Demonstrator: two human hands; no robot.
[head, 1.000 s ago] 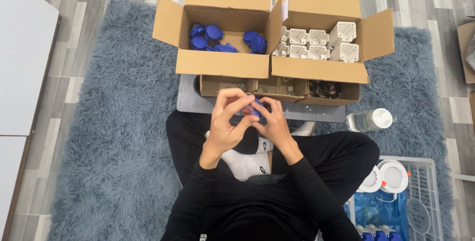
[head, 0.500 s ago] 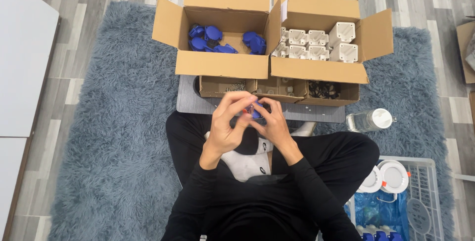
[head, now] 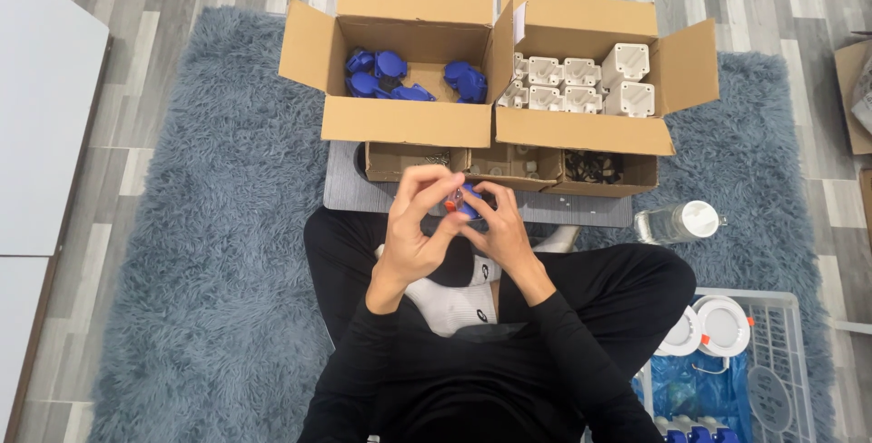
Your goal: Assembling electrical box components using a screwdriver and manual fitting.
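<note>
Both hands, left hand [head: 420, 225] and right hand [head: 502, 232], clenched around small blue plastic part [head: 467, 200], near open cardboard boxes [head: 409, 120].

Even, bright indoor light; sharp focus.
Soft shadows under the open boxes [head: 495, 70] beyond the hands; no glare.

A shaggy grey-blue rug [head: 209, 252] is lying on the wood-plank floor [head: 781, 7]. Sitting on the rug are a grey board [head: 350, 190] bearing cardboard boxes, a clear plastic bottle [head: 674, 221] lying on its side, and a white wire basket [head: 772, 352].
</note>
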